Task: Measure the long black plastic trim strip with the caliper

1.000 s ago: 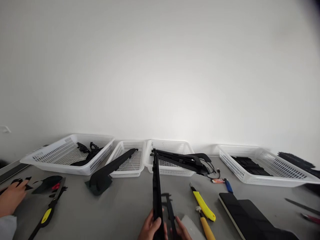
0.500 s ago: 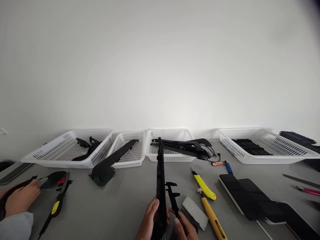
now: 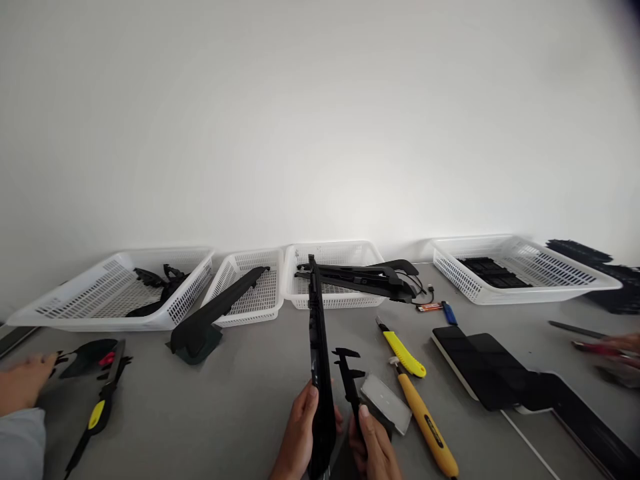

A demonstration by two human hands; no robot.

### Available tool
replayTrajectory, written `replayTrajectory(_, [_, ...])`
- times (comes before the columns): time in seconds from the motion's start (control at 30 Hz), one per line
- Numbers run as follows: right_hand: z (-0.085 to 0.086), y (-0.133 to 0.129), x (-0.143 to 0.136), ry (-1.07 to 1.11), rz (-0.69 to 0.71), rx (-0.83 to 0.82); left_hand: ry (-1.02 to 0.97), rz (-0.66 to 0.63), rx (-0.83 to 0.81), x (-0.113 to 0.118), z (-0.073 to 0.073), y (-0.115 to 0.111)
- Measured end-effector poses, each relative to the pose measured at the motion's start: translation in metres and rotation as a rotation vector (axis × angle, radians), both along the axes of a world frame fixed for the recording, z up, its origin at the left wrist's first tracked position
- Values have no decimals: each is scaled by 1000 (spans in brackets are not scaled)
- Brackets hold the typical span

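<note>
In the head view, the left hand (image 3: 299, 427) gripped the near part of a long black strip (image 3: 317, 333), with its thumb on the left side and fingertips showing past the right edge. The strip was held over the table (image 3: 240, 400), its far end pointing towards the far baskets; whether that end touched anything could not be told. Just to its right, the right hand (image 3: 375, 447) pinched a black caliper (image 3: 349, 387) between thumb and fingers; the caliper's jaws stood parted, with the strip outside them. Right of the caliper lay a clear box (image 3: 387, 403), then a yellow cutter (image 3: 405, 353) farther off and a yellow-handled tool (image 3: 427, 427) nearer. Beyond the strip, black trims (image 3: 367, 280) lay across a white basket (image 3: 333, 302). To its left, a black panel (image 3: 215, 310) leaned over a smaller basket (image 3: 250, 319), its near end on a dark green piece (image 3: 207, 348). Dark phones (image 3: 463, 360) lay to the right. A co-worker's hand (image 3: 25, 383) showed at the left edge, and another person's hand (image 3: 627, 343), blurred, at the right.
</note>
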State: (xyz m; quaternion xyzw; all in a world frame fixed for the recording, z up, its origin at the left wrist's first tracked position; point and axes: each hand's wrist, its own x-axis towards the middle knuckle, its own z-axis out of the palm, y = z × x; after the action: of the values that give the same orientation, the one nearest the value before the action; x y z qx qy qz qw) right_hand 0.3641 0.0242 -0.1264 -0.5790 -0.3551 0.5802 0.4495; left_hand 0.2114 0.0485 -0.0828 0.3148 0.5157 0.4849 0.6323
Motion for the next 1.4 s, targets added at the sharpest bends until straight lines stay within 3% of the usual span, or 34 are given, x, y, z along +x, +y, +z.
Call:
replayTrajectory(0.27, [19,10,-3,-66,76,-32,-12,-37,103,1,8,2])
replayTrajectory(0.53, [20,19,0,-25,175,-25,-23,-25,113,2,5,3])
replayTrajectory(0.73, [34,25,-3,24,380,-117,-39,6,103,2,9,2])
replayTrajectory(0.97, [37,27,-4,22,382,-156,-100,-2,102,2,8,2])
replayTrajectory(1.1, [45,26,-1,-46,406,-175,-118,-29,111,0,4,2])
replayTrajectory(1.4, [64,30,35,-447,512,52,-186,-113,39,-7,2,3])
